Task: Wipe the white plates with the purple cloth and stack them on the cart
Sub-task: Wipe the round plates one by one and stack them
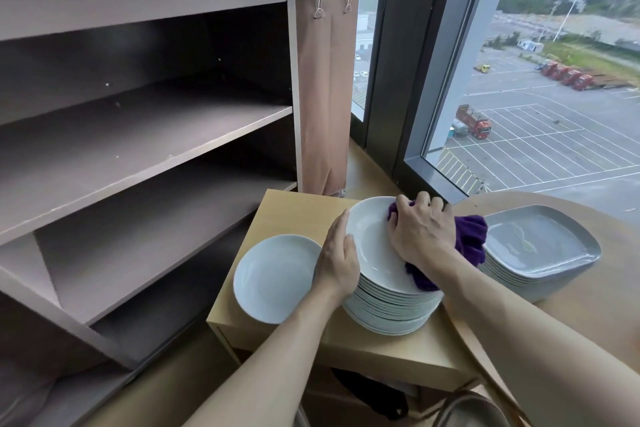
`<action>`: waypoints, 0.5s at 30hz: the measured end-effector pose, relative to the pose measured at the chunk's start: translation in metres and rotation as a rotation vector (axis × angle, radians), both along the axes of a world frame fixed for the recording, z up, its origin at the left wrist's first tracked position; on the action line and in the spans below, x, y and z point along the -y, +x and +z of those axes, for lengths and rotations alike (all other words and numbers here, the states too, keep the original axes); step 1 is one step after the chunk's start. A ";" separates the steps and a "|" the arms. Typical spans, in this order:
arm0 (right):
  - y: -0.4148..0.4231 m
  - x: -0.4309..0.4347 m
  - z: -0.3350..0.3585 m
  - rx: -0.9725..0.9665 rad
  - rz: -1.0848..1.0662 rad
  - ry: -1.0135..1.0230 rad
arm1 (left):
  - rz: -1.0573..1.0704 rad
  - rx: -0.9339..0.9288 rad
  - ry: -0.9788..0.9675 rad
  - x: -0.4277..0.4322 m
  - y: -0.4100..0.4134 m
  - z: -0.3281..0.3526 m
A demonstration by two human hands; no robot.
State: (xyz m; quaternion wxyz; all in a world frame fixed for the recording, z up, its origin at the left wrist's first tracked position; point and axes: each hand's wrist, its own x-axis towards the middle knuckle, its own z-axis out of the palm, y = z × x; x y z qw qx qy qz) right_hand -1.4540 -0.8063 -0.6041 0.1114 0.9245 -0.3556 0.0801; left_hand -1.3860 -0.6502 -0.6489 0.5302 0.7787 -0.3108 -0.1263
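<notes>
- The left hand [337,253] grips the left rim of the top plate [369,246], thumb over the edge and fingers hidden behind it.
- The top plate is tilted, its left side lifted and its right side resting on the stack of white plates [391,312].
- The right hand [420,229] is clenched round the purple cloth [471,239] and presses it into the right side of the top plate. Loose cloth spills past the plate's right rim.
- The stack stands on a small wooden desk [381,354], toward its right side and well back from the front edge.
- A single white plate [275,277] lies flat on the same desk, just left of the stack. Its rim sits close to the desk's left edge and front corner, and the left wrist crosses its right side.
- The cart [138,135] stands left of the desk with its open side facing the person. Its shelf edges run diagonally, and its right post comes down near the desk's far corner.
- A brown fabric bag [325,97] hangs on the cart's right side, between the cart and the window [554,97].
- A stack of grey plates [540,246] sits on a round desk [606,305] to the right, and the hanging cloth lies just beside it.
</notes>
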 end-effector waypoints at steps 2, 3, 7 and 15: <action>-0.015 0.004 0.003 -0.054 -0.019 0.001 | 0.015 0.013 -0.021 0.001 -0.001 0.001; -0.023 0.004 0.005 -0.067 -0.017 0.007 | 0.022 0.019 -0.032 0.001 -0.001 0.000; -0.047 -0.005 0.013 -0.074 0.013 0.119 | 0.038 0.020 -0.055 0.002 0.000 -0.003; -0.050 -0.043 0.022 -0.081 0.127 0.220 | 0.027 0.004 -0.054 0.000 -0.003 -0.002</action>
